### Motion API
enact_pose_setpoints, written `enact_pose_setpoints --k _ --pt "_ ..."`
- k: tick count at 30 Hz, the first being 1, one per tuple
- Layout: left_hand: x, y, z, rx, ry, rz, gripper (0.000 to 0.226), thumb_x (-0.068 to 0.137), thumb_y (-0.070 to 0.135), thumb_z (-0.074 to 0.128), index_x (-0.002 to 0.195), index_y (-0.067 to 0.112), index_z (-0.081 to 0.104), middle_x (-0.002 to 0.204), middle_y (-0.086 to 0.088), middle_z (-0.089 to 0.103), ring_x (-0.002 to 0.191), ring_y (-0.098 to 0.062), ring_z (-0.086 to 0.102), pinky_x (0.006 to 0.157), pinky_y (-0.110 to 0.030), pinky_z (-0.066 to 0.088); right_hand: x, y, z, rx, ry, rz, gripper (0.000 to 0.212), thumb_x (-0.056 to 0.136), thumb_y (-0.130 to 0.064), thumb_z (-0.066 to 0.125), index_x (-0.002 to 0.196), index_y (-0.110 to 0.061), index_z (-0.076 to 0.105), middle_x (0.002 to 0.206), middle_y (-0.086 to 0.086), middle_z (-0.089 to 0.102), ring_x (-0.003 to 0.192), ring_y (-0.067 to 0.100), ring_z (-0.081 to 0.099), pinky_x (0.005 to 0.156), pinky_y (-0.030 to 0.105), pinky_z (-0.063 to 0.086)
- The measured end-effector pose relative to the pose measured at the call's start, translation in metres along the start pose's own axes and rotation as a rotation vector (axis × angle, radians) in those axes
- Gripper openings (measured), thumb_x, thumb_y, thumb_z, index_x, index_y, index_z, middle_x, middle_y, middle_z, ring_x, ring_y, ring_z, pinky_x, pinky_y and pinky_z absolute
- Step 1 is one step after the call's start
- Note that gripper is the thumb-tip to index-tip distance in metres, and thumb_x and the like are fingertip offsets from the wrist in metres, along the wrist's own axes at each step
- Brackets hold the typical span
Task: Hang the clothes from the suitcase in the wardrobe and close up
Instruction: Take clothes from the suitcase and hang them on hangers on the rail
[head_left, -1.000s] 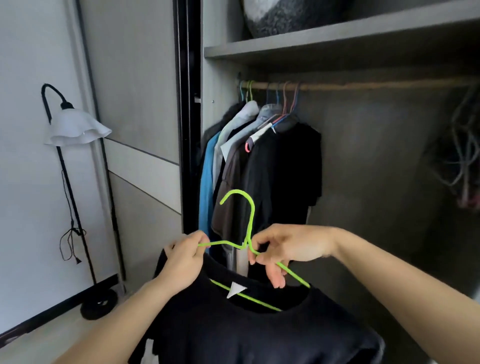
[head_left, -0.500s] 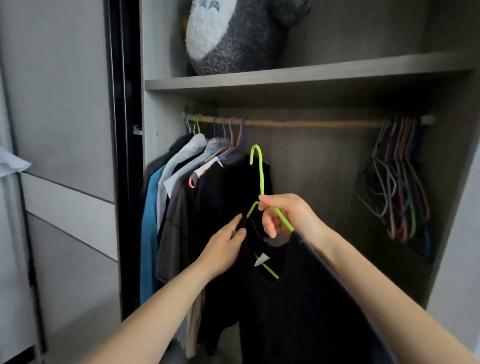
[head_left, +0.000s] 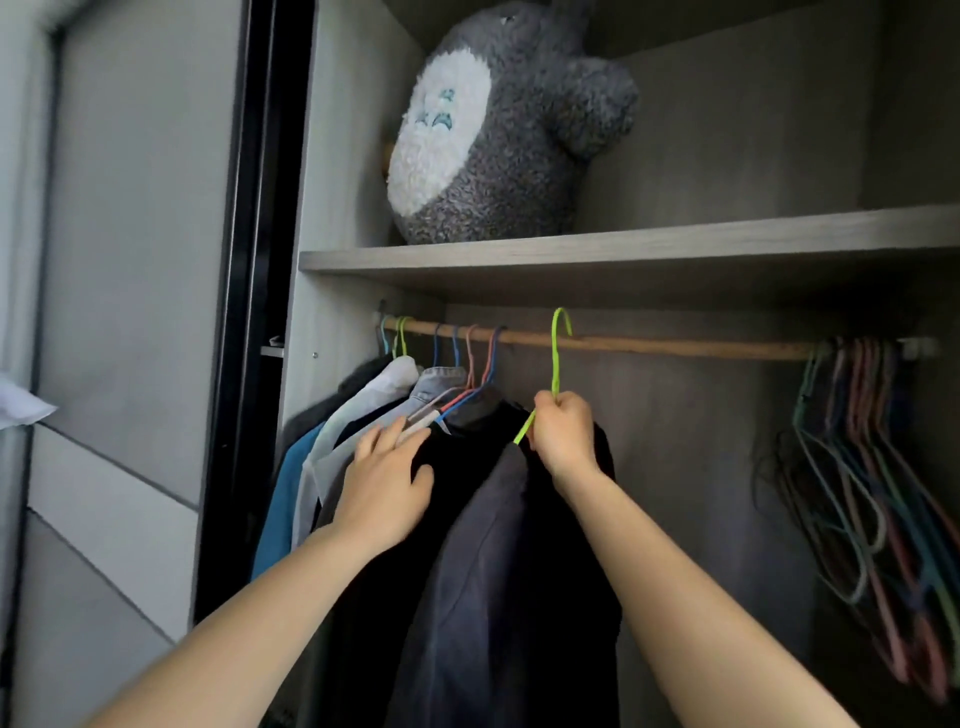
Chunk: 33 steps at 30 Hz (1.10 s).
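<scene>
The wardrobe stands open, and under its shelf the wooden rod runs left to right; a row of hung clothes crowds the rod's left end, a bundle of empty hangers its right end, with bare rod between; the dark shirt hangs straight down from the green hanger, just right of that row and below the bare stretch; the left hand lies flat with fingers straight against the last black garment of the row, seemingly holding it aside; the right hand, nearer the rod, is curled tight round the hanger's neck, directly below the rod; the hanger's stem points straight up from the fist and crosses the rod, its long axis upright and square to the rod's; the hook's crown sits above the rod and its tip curls down to the right, level with the rod; whether the hook is already behind the rod or merely in front of it I cannot tell; I judge the coming move to be a short drop so the hook seats, then letting go.
</scene>
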<state>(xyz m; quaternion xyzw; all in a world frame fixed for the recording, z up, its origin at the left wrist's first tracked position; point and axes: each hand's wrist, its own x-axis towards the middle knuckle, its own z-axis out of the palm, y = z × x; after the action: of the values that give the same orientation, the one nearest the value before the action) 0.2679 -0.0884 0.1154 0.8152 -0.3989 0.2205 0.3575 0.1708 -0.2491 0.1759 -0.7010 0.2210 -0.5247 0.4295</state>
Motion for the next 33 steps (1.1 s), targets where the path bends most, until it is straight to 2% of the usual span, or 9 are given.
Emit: enact_pose_setpoints --k 3,5,9,14,18,22,24,27,33 --pt "0.016 -0.014 0.0 0.129 -0.018 -0.017 0.056 0.1 0.031 0.042 0.152 0.032 0.022 0.161 0.002 0.017 0.147 -0.027 0.011 0.119 -0.039 0.015 0.042 0.006 0.024 -0.04 -0.011 -0.002 0.024 0.092 -0.019 0.046 0.083 0.0 0.058 0.084 0.025 0.068 0.085 0.04 0.066 0.079 0.047 0.054" --pt "0.024 -0.021 0.003 0.163 -0.016 0.002 0.056 0.1 0.032 0.043 0.152 0.032 0.022 0.156 0.004 0.029 0.142 -0.022 0.028 0.114 -0.032 0.027 0.07 0.012 0.037 -0.076 0.001 0.007 0.021 0.092 -0.021 0.047 0.09 -0.003 0.057 0.098 0.03 0.068 0.092 0.043 0.066 0.083 0.051 0.054" --pt "0.03 -0.034 0.009 0.069 0.089 0.056 0.048 0.098 0.023 0.05 0.144 0.034 0.043 0.141 0.014 0.05 0.122 -0.009 0.052 0.094 -0.018 0.038 0.109 0.023 0.055 -0.134 0.003 0.032 0.025 0.095 -0.02 0.048 0.1 0.002 0.061 0.103 0.029 0.067 0.096 0.042 0.066 0.082 0.045 0.053" --pt "0.039 -0.056 0.024 0.082 0.097 0.081 0.041 0.099 0.015 0.048 0.138 0.028 0.053 0.117 0.011 0.063 0.106 -0.007 0.058 0.078 -0.003 0.035 0.135 0.061 0.082 -0.188 -0.044 0.097 0.016 0.092 -0.016 0.049 0.091 -0.003 0.059 0.087 0.021 0.059 0.087 0.037 0.065 0.076 0.044 0.053" --pt "0.045 -0.059 0.03 0.064 0.076 0.081 0.037 0.097 0.013 0.05 0.131 0.025 0.06 0.084 0.013 0.053 0.081 -0.004 0.052 0.07 0.0 0.034 0.146 0.073 0.098 -0.143 -0.074 0.144 0.029 0.09 -0.012 0.049 0.102 0.009 0.064 0.103 0.027 0.067 0.094 0.039 0.066 0.073 0.041 0.05" --pt "0.046 -0.059 0.035 -0.038 0.056 0.074 0.036 0.092 0.011 0.058 0.125 0.024 0.064 0.067 0.014 0.045 0.065 -0.003 0.049 0.062 -0.006 0.036 0.163 0.075 0.119 -0.171 -0.136 0.147 0.035 0.089 -0.018 0.049 0.112 0.006 0.063 0.109 0.025 0.067 0.098 0.038 0.066 0.069 0.033 0.042" --pt "0.044 -0.062 0.037 -0.078 0.052 0.087 0.037 0.092 0.011 0.059 0.125 0.027 0.065 0.064 0.013 0.045 0.065 -0.003 0.05 0.062 -0.009 0.036 0.165 0.076 0.131 -0.186 -0.151 0.143 0.036 0.089 -0.019 0.05 0.113 0.004 0.063 0.108 0.021 0.067 0.095 0.035 0.066 0.072 0.036 0.047" --pt "0.043 -0.069 0.042 -0.094 0.051 0.111 0.038 0.093 0.013 0.059 0.125 0.033 0.064 0.063 0.016 0.045 0.068 0.003 0.05 0.062 -0.009 0.035 0.154 0.07 0.139 -0.225 -0.136 0.106 0.034 0.095 -0.014 0.048 0.119 0.007 0.061 0.12 0.027 0.063 0.112 0.039 0.061 0.086 0.04 0.048" --pt "0.02 -0.072 0.053 -0.191 0.142 0.02 0.044 0.097 0.012 0.051 0.134 0.036 0.056 0.092 0.02 0.057 0.082 0.0 0.056 0.071 -0.008 0.042 0.119 0.071 0.125 -0.309 -0.077 0.017 0.051 0.103 -0.036 0.038 0.115 0.009 0.059 0.122 0.033 0.059 0.114 0.044 0.056 0.091 0.042 0.044"
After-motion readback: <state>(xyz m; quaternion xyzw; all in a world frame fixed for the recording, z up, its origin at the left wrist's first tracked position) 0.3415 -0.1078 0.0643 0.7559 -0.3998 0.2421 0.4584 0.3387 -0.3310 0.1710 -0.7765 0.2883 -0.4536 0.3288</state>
